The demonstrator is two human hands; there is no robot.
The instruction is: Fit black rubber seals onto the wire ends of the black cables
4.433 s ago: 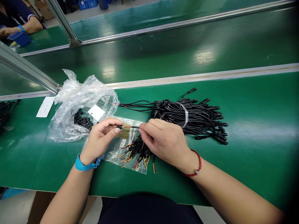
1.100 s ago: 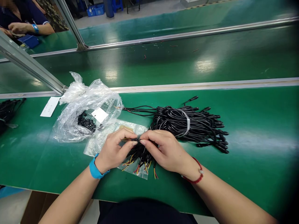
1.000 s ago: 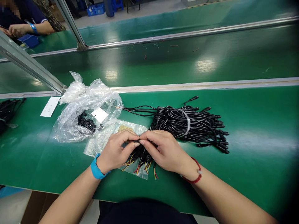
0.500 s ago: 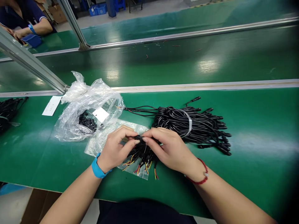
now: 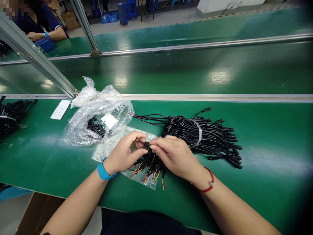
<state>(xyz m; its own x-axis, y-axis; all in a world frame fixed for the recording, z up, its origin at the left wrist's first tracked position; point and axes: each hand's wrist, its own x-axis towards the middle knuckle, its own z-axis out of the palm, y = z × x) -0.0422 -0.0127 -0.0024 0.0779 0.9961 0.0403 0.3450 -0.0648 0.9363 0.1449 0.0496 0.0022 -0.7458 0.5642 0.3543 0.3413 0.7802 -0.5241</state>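
Observation:
My left hand (image 5: pixel 128 148) has its thumb and forefinger curled around a small black cap (image 5: pixel 147 147), the forefinger a little lifted from it. A black cable end (image 5: pixel 139 141) with thin wires pokes out between those fingers. Pinching the cable just right of the cap is my right hand (image 5: pixel 174 155); its fingertips hide part of it. Below both hands, stripped cable ends (image 5: pixel 153 168) with red and yellow wires fan out over a clear zip bag (image 5: pixel 146 182). They lead to a tied bundle of black cables (image 5: pixel 183 130) on the right.
A crumpled clear bag (image 5: pixel 110 98) with black caps (image 5: pixel 95 127) and a white label (image 5: pixel 109 121) lies left. Near it are a white card (image 5: pixel 60 109) and another cable bundle (image 5: pixel 14 114). A metal post (image 5: pixel 44 62) rises at left. Across the bench sits a person (image 5: pixel 53 29) by a blue bin (image 5: pixel 45 44).
Earlier my hands were apart with red and yellow wires between them; they have come together. The black cap now shows between the fingertips, and my left forefinger has lifted. The view has shifted slightly.

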